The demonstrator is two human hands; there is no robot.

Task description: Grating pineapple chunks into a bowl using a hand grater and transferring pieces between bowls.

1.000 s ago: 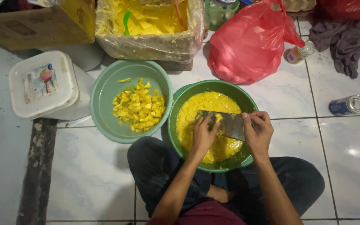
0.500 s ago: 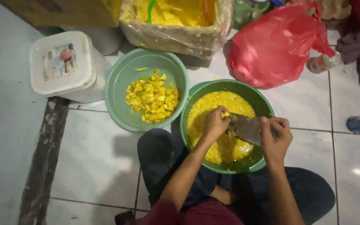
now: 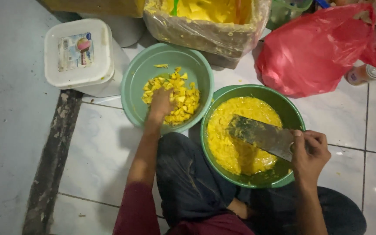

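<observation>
I sit on the floor with two green bowls in front of me. My left hand (image 3: pixel 160 104) reaches into the pale green bowl (image 3: pixel 138 74) and rests on the heap of yellow fruit chunks (image 3: pixel 179 93); whether its fingers grip a piece is hidden. My right hand (image 3: pixel 309 152) grips the handle of a broad cleaver (image 3: pixel 262 137), whose smeared blade lies flat over the yellow mash (image 3: pixel 231 148) in the darker green bowl (image 3: pixel 290 113).
A white lidded tub (image 3: pixel 79 54) stands at the left. A plastic-lined box of yellow fruit (image 3: pixel 205 21) is behind the bowls, with a red plastic bag (image 3: pixel 318 50) and a small bottle (image 3: pixel 364 74) at the right. A dark strip (image 3: pixel 53 161) runs along the tiled floor.
My left hand has left the mash bowl and moved left into the bowl of fruit chunks. The cleaver stays over the mash in my right hand. The camera has shifted right.
</observation>
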